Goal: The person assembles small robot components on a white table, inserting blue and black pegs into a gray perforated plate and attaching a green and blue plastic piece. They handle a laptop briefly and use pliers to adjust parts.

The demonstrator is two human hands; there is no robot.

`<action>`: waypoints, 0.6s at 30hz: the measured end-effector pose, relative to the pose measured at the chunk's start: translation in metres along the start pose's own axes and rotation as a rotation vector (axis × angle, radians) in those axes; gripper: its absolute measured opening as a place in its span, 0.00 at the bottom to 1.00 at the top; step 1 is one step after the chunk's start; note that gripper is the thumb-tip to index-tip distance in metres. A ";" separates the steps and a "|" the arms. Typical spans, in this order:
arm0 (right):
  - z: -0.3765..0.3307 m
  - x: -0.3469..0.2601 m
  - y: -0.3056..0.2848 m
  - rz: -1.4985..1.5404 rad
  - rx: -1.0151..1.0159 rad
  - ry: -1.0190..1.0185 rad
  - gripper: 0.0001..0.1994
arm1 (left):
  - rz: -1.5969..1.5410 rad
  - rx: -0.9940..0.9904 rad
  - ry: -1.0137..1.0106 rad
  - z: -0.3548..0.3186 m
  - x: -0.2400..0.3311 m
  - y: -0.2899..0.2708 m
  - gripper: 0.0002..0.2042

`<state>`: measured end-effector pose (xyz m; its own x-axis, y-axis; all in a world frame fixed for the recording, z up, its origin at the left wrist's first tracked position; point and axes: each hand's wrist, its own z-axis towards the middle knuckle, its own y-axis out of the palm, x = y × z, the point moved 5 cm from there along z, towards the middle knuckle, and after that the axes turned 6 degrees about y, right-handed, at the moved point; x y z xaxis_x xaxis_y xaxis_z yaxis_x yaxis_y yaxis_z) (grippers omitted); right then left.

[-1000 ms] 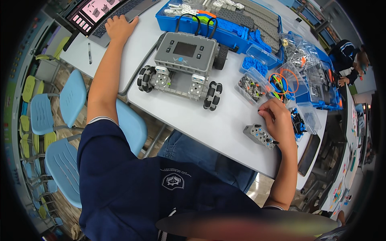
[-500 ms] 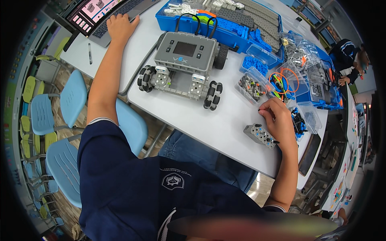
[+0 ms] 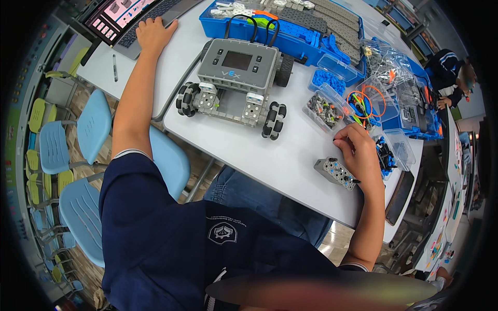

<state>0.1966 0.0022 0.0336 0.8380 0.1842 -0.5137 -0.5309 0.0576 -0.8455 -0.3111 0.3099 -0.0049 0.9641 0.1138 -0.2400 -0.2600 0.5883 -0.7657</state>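
My left hand (image 3: 154,37) lies flat with fingers extended on the laptop (image 3: 128,47), near the lower edge of its keyboard. At the right of the table my right hand (image 3: 359,150) is closed in a pinch. A small dark piece (image 3: 336,139) shows at its fingertips; its exact kind is too small to tell. Just below that hand a grey block with holes and blue dots (image 3: 334,172) rests on the table, black pins sticking out of one end. Between my hands stands a grey four-wheeled robot (image 3: 241,78) with a screen and black cables on top.
Behind the robot is a blue bin (image 3: 212,26) of grey beams. Clear boxes (image 3: 324,111) of small parts, orange rings (image 3: 374,101) and bagged parts (image 3: 389,62) crowd the right. A dark phone-like slab (image 3: 399,197) and a pen (image 3: 115,68) lie near the edges. Blue chairs (image 3: 96,127) stand left; another person (image 3: 443,72) is far right.
Both hands keep almost the same places and poses. The view has shifted very slightly; nothing else has visibly moved.
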 end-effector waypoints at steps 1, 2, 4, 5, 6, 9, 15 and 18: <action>0.000 0.000 0.000 0.003 0.002 0.000 0.06 | 0.003 0.004 0.003 0.000 0.000 0.000 0.35; 0.000 0.000 0.000 -0.001 0.000 -0.001 0.06 | 0.002 0.020 0.010 0.000 0.000 -0.001 0.35; 0.000 0.000 0.000 -0.002 0.002 -0.001 0.06 | 0.007 0.163 0.093 -0.001 0.004 -0.009 0.32; 0.000 0.000 0.000 -0.004 0.001 -0.004 0.06 | 0.008 0.240 0.137 -0.002 0.007 -0.014 0.31; 0.000 0.000 0.000 -0.003 0.001 -0.006 0.06 | 0.008 0.254 0.140 -0.002 0.007 -0.016 0.30; 0.000 0.000 0.000 0.001 0.000 -0.003 0.06 | 0.013 0.222 0.121 -0.003 0.009 -0.018 0.27; 0.000 0.000 0.000 0.007 0.003 -0.006 0.06 | 0.041 0.109 0.081 -0.004 0.010 -0.021 0.26; 0.000 0.001 0.000 0.002 0.003 -0.010 0.06 | 0.038 0.107 0.087 -0.004 0.010 -0.021 0.27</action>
<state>0.1970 0.0025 0.0331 0.8357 0.1944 -0.5136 -0.5327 0.0598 -0.8442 -0.2958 0.2953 0.0067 0.9443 0.0703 -0.3215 -0.2841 0.6672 -0.6885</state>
